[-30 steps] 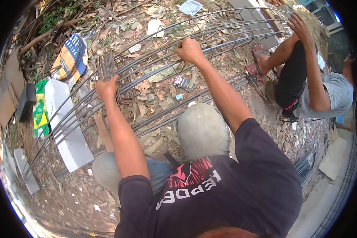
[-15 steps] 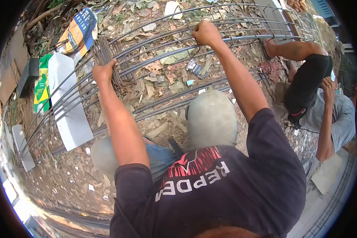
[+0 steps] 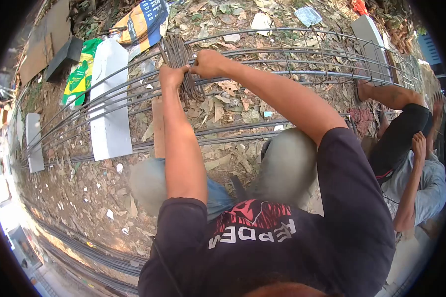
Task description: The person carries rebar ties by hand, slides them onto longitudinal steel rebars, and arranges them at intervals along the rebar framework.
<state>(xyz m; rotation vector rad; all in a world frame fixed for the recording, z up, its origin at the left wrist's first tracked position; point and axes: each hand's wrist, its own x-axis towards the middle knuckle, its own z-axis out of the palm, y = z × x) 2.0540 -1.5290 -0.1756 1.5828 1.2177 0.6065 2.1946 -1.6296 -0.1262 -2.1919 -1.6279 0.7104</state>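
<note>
A tight bundle of rusty rebar stirrups [image 3: 176, 49] hangs around several long steel bars [image 3: 262, 63] that run across the view. My left hand [image 3: 173, 76] is closed on the near side of the bundle, its thumb pointing right. Right beside it, my right hand [image 3: 209, 64] is closed at the bundle's right edge, on what looks like a stirrup; its fingertips are partly hidden. The two hands nearly touch. Farther right, spaced stirrups [image 3: 317, 49] stand around the bars.
A white block [image 3: 109, 99] lies under the bars at left, a grey block [image 3: 369, 37] at right. Printed sacks [image 3: 143, 27] and dry leaves cover the ground behind. Another person [image 3: 411, 173] sits at right. More bars [image 3: 233, 131] lie near my knees.
My right hand has moved left along the bars, from a spot near a single stirrup to the bundle beside my left hand. My left hand stays at the bundle. The view has shifted.
</note>
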